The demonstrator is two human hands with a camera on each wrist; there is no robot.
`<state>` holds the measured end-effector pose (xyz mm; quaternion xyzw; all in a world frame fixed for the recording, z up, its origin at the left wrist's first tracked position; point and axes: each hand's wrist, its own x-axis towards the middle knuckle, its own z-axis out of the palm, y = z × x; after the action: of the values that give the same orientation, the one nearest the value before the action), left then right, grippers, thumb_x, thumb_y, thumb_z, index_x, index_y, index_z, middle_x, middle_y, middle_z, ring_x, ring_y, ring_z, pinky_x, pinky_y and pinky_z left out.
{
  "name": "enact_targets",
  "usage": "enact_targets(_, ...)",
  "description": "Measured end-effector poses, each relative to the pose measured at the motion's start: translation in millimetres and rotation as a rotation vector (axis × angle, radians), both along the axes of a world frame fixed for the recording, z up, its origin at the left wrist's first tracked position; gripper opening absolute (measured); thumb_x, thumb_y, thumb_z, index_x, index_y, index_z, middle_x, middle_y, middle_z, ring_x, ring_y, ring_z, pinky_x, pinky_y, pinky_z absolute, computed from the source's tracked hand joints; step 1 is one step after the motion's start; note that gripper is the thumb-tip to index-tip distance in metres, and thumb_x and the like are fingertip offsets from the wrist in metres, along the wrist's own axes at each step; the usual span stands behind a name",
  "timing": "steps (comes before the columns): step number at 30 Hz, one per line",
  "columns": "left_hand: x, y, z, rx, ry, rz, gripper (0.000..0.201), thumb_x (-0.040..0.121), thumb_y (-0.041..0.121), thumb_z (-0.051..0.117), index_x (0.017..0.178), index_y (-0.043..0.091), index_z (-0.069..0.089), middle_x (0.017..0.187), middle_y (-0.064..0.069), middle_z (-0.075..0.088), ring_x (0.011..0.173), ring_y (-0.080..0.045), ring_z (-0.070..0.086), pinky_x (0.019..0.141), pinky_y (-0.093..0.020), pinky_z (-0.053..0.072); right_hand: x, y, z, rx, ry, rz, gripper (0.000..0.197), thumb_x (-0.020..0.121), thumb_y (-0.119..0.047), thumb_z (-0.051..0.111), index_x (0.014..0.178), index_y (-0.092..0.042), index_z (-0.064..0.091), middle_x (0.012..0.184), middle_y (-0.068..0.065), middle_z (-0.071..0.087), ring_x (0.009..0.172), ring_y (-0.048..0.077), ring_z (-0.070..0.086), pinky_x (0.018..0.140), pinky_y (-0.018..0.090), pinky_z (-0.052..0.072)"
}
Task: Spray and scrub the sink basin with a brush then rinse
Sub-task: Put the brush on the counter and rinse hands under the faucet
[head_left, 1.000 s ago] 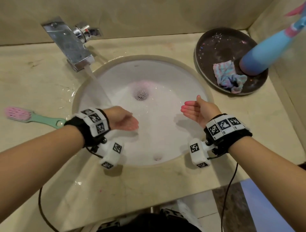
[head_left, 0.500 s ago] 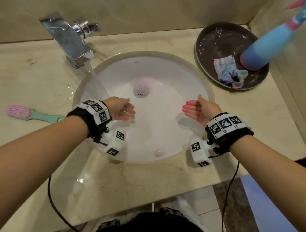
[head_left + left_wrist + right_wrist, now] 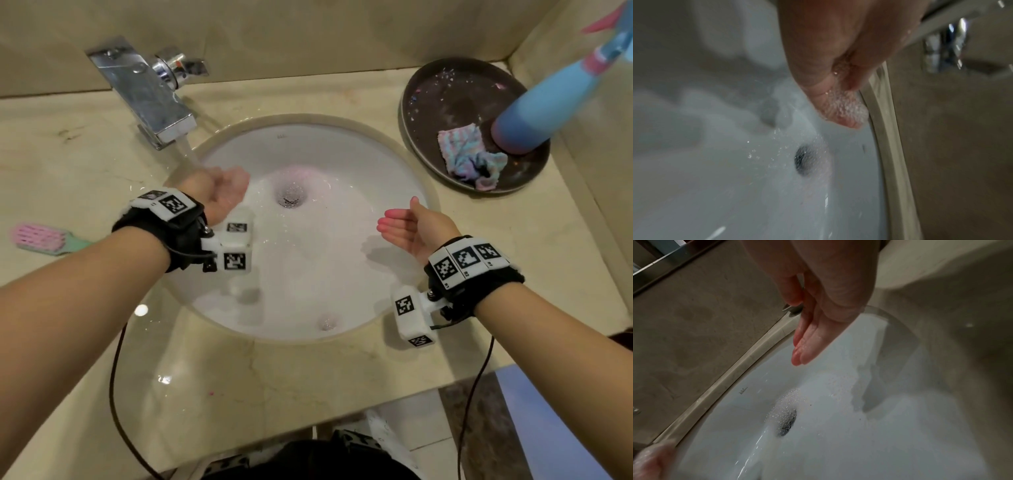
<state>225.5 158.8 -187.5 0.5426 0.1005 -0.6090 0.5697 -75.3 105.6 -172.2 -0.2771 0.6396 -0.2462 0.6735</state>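
Observation:
The white sink basin (image 3: 342, 267) is wet and foamy, with its drain (image 3: 291, 197) near the middle. Water runs from the chrome tap (image 3: 150, 102) onto my left hand (image 3: 226, 188), which is cupped palm up under the stream and holds nothing. In the left wrist view water bubbles over the left fingers (image 3: 840, 104). My right hand (image 3: 407, 228) hovers over the basin's right side, fingers straight and together, empty; its wet fingers (image 3: 807, 345) show above the drain (image 3: 787, 423). The pink and green brush (image 3: 44, 238) lies on the counter at the left. The blue spray bottle (image 3: 548, 99) stands on the dark tray.
A dark round tray (image 3: 445, 89) at the back right holds a crumpled pastel cloth (image 3: 469, 156). The beige stone counter (image 3: 274, 377) surrounds the basin, wet at the front left. Walls close in behind and on the right. Cables hang from both wrist units.
My left hand has moved up and back from the basin's left side to under the tap's stream. The right hand has stayed almost where it was.

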Motion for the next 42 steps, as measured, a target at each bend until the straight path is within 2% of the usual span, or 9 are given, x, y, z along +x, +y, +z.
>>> enact_targets(5,-74,-8,0,0.050,0.013,-0.442,0.038,0.103,0.017,0.032,0.086,-0.005,0.058,0.063,-0.013,0.069,0.054,-0.017,0.068,0.050,-0.021,0.055,-17,-4,7,-0.033,0.007,-0.015,0.050,0.102,-0.037,0.029,0.083,-0.002,0.059,0.085,0.014,0.064,0.075,0.020,0.064,0.060,0.022,0.057)
enact_targets(10,-151,-10,6,0.071,-0.089,-1.006,0.039,0.104,0.027,0.027,0.086,0.006,0.055,0.084,-0.009,0.062,0.072,-0.017,0.060,0.061,-0.023,0.053,-28,-6,7,-0.051,0.013,-0.044,0.050,0.102,-0.037,0.028,0.080,-0.003,0.058,0.081,0.013,0.063,0.054,0.011,0.068,0.058,0.021,0.056)
enact_targets(12,-158,-9,2,0.091,-0.185,-1.091,0.035,0.103,0.029,0.029,0.085,0.011,0.053,0.085,-0.005,0.061,0.073,-0.015,0.058,0.065,-0.024,0.047,-30,-5,5,-0.049,0.019,-0.044,0.050,0.102,-0.037,0.028,0.080,-0.003,0.058,0.081,0.013,0.063,0.054,0.011,0.068,0.058,0.021,0.057)
enact_targets(15,-143,-9,-9,0.138,-0.264,-1.018,0.033,0.103,0.028,0.032,0.082,0.012,0.051,0.084,-0.004,0.060,0.073,-0.015,0.057,0.066,-0.025,0.043,-32,-4,3,-0.044,0.018,-0.045,0.050,0.102,-0.037,0.028,0.081,-0.003,0.058,0.082,0.013,0.063,0.069,0.017,0.066,0.062,0.022,0.056)
enact_targets(24,-37,2,-13,0.231,-0.295,-0.400,0.043,0.105,0.026,0.020,0.084,0.007,0.052,0.091,-0.009,0.060,0.084,-0.021,0.060,0.077,-0.029,0.049,-21,-5,2,-0.008,0.010,-0.021,0.051,0.103,-0.036,0.027,0.080,-0.003,0.058,0.081,0.012,0.063,0.067,0.017,0.065,0.058,0.022,0.056)
enact_targets(28,-2,5,-7,0.184,-0.159,-0.031,0.035,0.104,0.019,0.028,0.083,0.006,0.053,0.077,-0.004,0.065,0.062,-0.012,0.066,0.072,-0.019,0.053,-12,-9,-2,0.016,-0.010,-0.016,0.050,0.102,-0.037,0.029,0.080,-0.003,0.059,0.075,0.011,0.066,0.051,0.012,0.067,0.054,0.021,0.057)
enact_targets(31,14,1,-7,0.102,0.035,0.217,0.028,0.102,0.019,0.035,0.087,0.007,0.055,0.061,-0.002,0.057,0.043,-0.011,0.056,0.069,-0.014,0.051,-9,-10,-4,0.027,-0.033,-0.016,0.050,0.102,-0.037,0.030,0.081,-0.002,0.059,0.057,0.006,0.069,0.050,0.012,0.068,0.053,0.021,0.057)
enact_targets(37,-4,-3,3,0.118,-0.057,0.016,0.035,0.101,0.014,0.034,0.071,0.008,0.048,0.046,0.000,0.050,0.037,-0.005,0.046,0.035,-0.010,0.034,-11,-16,-5,0.019,-0.036,-0.027,0.051,0.102,-0.037,0.029,0.081,-0.002,0.058,0.054,0.004,0.068,0.050,0.012,0.068,0.052,0.021,0.057)
enact_targets(42,-52,-25,4,0.091,-0.035,-0.116,0.039,0.103,0.010,0.026,0.079,0.001,0.055,0.057,-0.007,0.061,0.044,-0.013,0.059,0.046,-0.019,0.051,-21,-21,-1,-0.005,-0.035,-0.052,0.051,0.102,-0.038,0.029,0.080,-0.002,0.058,0.055,0.005,0.069,0.051,0.012,0.068,0.053,0.021,0.057)
